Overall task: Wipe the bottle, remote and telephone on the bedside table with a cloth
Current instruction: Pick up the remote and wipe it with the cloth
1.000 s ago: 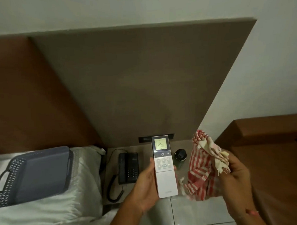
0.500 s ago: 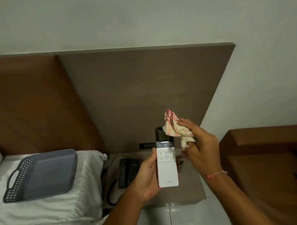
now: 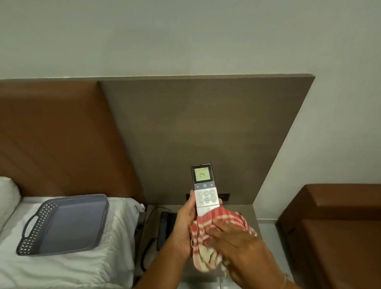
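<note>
My left hand [image 3: 184,227] holds a white remote [image 3: 203,188] upright above the bedside table [image 3: 251,213]; its lit screen reads 24. My right hand [image 3: 230,238] presses a red-and-white striped cloth [image 3: 210,230] over the remote's lower half. The black telephone [image 3: 165,228] lies on the table's left side, partly behind my left hand, its cord trailing down. The bottle is hidden behind my hands and the cloth.
A grey perforated tray [image 3: 64,224] rests on a white pillow [image 3: 81,265] on the bed at left. A brown padded seat [image 3: 346,229] stands at right. A tall wood headboard panel [image 3: 206,132] rises behind the table, with a dark socket strip [image 3: 224,196] at its base.
My right hand has drawn the cloth down from the remote's screen to its lower half. The view has tilted upward, and the bottle has gone out of sight.
</note>
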A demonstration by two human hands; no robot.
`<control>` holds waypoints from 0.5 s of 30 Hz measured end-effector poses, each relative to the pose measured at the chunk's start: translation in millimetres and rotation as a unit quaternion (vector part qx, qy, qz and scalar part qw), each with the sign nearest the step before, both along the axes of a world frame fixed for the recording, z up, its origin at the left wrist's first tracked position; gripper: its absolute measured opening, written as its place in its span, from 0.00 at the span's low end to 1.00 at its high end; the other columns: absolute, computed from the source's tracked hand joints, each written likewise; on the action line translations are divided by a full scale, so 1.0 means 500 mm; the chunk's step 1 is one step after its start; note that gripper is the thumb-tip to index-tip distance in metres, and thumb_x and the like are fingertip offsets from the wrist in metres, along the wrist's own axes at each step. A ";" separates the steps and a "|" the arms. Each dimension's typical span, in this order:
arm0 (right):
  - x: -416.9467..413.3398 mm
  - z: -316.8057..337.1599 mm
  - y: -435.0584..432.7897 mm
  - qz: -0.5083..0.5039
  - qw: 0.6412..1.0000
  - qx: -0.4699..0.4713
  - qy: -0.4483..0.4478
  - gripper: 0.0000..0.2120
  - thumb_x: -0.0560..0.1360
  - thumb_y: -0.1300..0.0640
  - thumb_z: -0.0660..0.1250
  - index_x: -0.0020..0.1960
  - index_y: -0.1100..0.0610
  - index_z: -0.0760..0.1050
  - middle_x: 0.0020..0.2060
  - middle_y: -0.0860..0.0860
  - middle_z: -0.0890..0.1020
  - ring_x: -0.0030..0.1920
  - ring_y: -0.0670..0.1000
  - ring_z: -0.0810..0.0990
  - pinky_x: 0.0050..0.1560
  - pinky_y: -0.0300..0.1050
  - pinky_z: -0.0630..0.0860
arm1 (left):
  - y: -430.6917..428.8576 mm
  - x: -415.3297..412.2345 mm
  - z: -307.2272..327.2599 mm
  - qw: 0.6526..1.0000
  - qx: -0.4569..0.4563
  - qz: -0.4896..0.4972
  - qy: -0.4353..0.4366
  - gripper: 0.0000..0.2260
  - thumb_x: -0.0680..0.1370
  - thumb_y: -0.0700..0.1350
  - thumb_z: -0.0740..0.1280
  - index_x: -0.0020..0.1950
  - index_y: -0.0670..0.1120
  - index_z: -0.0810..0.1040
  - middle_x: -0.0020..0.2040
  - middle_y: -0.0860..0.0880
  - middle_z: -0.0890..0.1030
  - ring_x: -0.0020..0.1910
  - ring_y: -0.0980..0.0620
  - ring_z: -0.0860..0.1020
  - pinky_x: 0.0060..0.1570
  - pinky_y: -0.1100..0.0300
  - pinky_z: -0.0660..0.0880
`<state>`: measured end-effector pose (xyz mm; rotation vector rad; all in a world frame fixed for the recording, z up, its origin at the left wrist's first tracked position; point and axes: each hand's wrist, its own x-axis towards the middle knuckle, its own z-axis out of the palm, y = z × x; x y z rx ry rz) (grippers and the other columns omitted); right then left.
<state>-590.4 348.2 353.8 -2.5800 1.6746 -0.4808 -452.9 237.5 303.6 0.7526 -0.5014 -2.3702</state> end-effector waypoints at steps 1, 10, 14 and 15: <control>-0.009 0.007 0.010 -0.003 0.998 -0.009 -0.068 0.26 0.62 0.53 0.76 0.60 0.46 0.80 0.60 0.44 0.82 0.61 0.42 0.77 0.63 0.45 0.74 | -0.005 0.000 0.001 1.000 -0.008 0.010 -0.013 0.29 0.77 0.64 0.63 0.61 0.40 0.83 0.52 0.38 0.85 0.50 0.40 0.84 0.58 0.45 0.79; -0.058 0.128 -0.179 -0.146 0.972 -0.103 -0.152 0.22 0.68 0.62 0.74 0.61 0.52 0.79 0.61 0.48 0.81 0.63 0.48 0.79 0.63 0.41 0.74 | 0.007 -0.014 0.010 0.998 -0.052 -0.028 -0.009 0.25 0.78 0.61 0.65 0.65 0.45 0.79 0.54 0.41 0.82 0.50 0.44 0.80 0.51 0.51 0.78; 0.000 0.055 -0.133 -0.087 0.991 -0.084 -0.059 0.21 0.63 0.58 0.78 0.56 0.52 0.82 0.57 0.51 0.84 0.60 0.52 0.81 0.59 0.50 0.78 | -0.009 -0.016 0.017 0.998 -0.056 -0.001 -0.001 0.18 0.78 0.53 0.64 0.57 0.43 0.85 0.55 0.41 0.85 0.53 0.43 0.84 0.54 0.49 0.80; 0.006 0.031 -0.108 -0.071 0.992 -0.082 -0.060 0.22 0.61 0.57 0.79 0.55 0.51 0.82 0.56 0.50 0.84 0.59 0.51 0.82 0.61 0.49 0.76 | -0.016 -0.010 0.018 0.999 -0.046 -0.003 0.012 0.20 0.78 0.54 0.62 0.56 0.41 0.85 0.55 0.40 0.85 0.53 0.42 0.84 0.54 0.48 0.81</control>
